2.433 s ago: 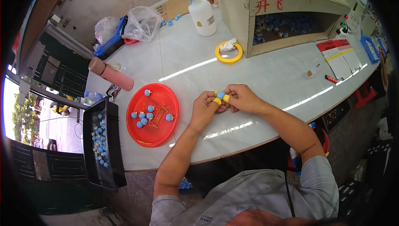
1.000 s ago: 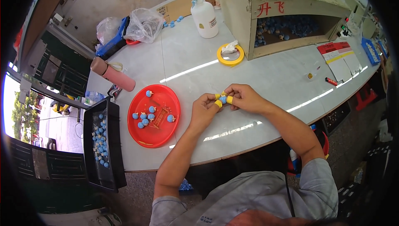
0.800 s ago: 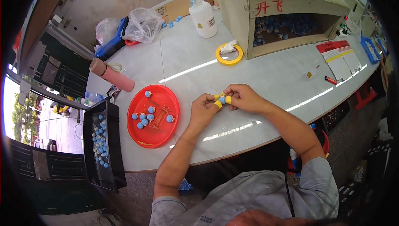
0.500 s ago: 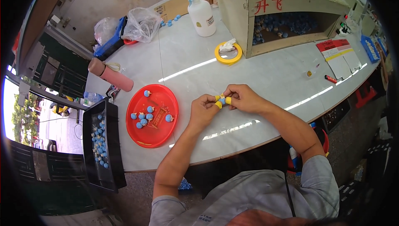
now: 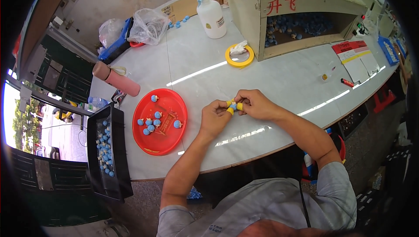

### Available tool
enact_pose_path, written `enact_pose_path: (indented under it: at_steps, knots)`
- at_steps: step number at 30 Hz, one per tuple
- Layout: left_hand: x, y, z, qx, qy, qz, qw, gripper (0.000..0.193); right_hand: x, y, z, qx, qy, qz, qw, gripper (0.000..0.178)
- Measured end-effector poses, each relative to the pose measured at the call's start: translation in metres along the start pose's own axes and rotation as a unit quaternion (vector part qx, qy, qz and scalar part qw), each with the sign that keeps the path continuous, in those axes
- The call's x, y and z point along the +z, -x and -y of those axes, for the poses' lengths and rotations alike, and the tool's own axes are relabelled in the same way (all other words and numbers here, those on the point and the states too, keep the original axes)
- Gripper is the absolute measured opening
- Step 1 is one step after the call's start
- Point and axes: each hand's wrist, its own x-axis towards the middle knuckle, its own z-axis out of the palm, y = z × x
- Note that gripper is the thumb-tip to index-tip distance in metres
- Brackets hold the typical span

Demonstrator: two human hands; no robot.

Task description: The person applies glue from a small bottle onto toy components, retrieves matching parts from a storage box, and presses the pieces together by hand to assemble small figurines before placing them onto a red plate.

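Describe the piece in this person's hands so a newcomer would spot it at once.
On the pale table, find the round red tray, then look right of it to the left hand and right hand. Pinched between yellow-covered fingertips is a small blue piece. Similar blue pieces lie loose in the tray; this one alone is held.

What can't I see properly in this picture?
Head view: the small round blue piece is partly hidden by the yellow-tipped fingers of the left hand and right hand, and too small for detail.
Head view: the large beige box is cut off by the upper edge; its deepest inside is too dark.
Head view: in the black rectangular tray, crowded blue balls hide any underneath.
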Motion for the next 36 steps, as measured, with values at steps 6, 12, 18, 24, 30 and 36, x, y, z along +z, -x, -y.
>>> enact_pose_path:
  at_steps: [6, 12, 18, 24, 30, 36]
  knots:
    - [0.0, 0.0, -0.002, -0.004, 0.017, 0.008, 1.0, 0.016, 0.001, -0.002, -0.005, -0.001, -0.024, 0.0, 1.0, 0.022]
    - [-0.001, 0.0, -0.003, 0.001, 0.008, 0.011, 1.0, 0.016, -0.001, -0.002, -0.004, -0.004, -0.019, 0.005, 1.0, 0.022]
    - [-0.001, -0.002, 0.0, -0.003, 0.021, 0.007, 1.0, 0.017, -0.003, -0.003, -0.003, 0.012, -0.018, 0.016, 1.0, 0.018]
    - [-0.003, -0.005, -0.003, -0.011, 0.025, 0.014, 1.0, 0.017, -0.002, -0.003, 0.002, 0.032, -0.045, -0.003, 0.998, 0.02]
    - [-0.007, -0.01, -0.014, -0.108, 0.123, 0.027, 0.986, 0.019, -0.003, -0.005, 0.005, 0.05, -0.083, 0.015, 0.995, 0.019]
    - [-0.009, -0.006, -0.012, -0.117, 0.104, 0.065, 0.986, 0.028, 0.005, -0.007, -0.005, -0.021, -0.001, -0.002, 1.0, 0.014]
